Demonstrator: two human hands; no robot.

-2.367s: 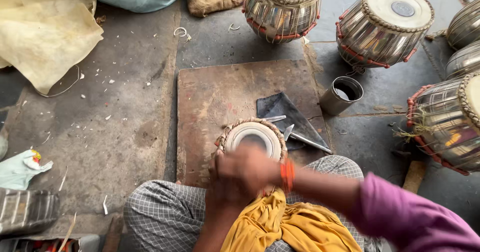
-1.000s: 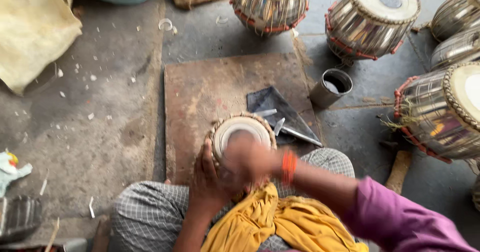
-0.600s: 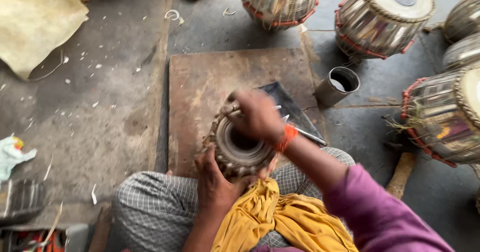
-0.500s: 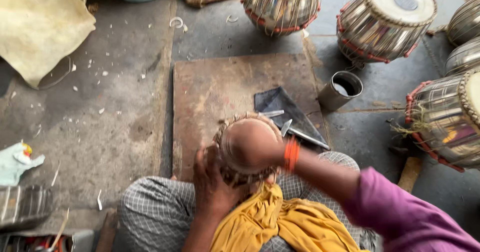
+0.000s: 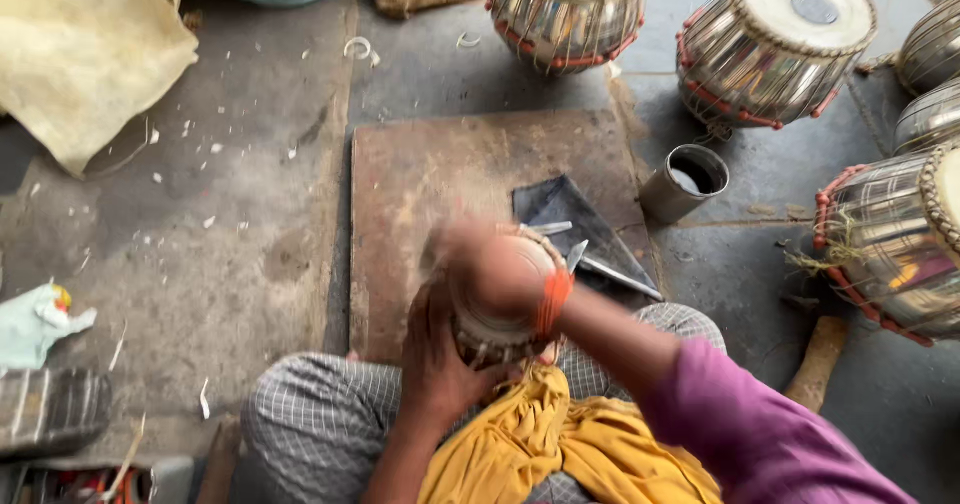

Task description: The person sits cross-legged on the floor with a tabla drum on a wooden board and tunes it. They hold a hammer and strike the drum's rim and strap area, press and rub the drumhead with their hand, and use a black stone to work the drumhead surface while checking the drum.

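Head view: my left hand [image 5: 440,354] grips the small drum [image 5: 497,309] from below at my lap, over the wooden board [image 5: 440,174]. My right hand [image 5: 490,264], blurred, lies on its top; I can't tell its closure.

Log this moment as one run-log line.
left hand: grips small drum at its side | right hand: blurred, on drum's top | under: brown slab | nearby: metal cup
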